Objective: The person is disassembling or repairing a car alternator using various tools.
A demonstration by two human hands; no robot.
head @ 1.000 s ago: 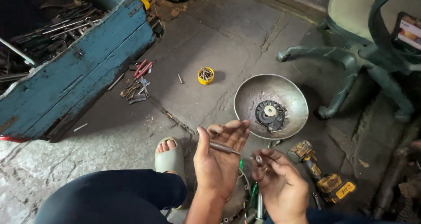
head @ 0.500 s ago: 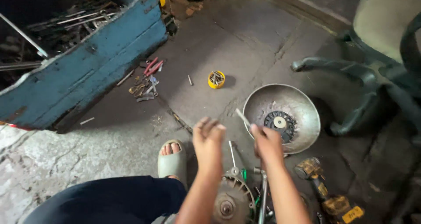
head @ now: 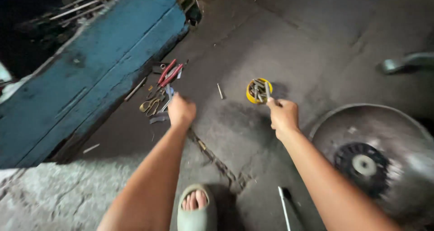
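My right hand is stretched out over the concrete floor and pinches a thin metal rod whose tip sits at the rim of a small yellow cup filled with several metal pieces. My left hand is reaching toward a scatter of tools by the blue box: red-handled pliers, brass-coloured scissors and a bluish-handled tool. Its fingers are curled right at the bluish-handled tool, and whether they grip anything is hidden.
A long blue wooden box with metal rods lies at left. A round metal dish holding a dark disc is at right, with a green chair leg beyond. My sandalled foot and a thin rod are near the bottom.
Both arms have stretched forward from my lap. The right hand carried the thin rod to the yellow cup, the left moved to the tools by the box, and the view shifted forward.
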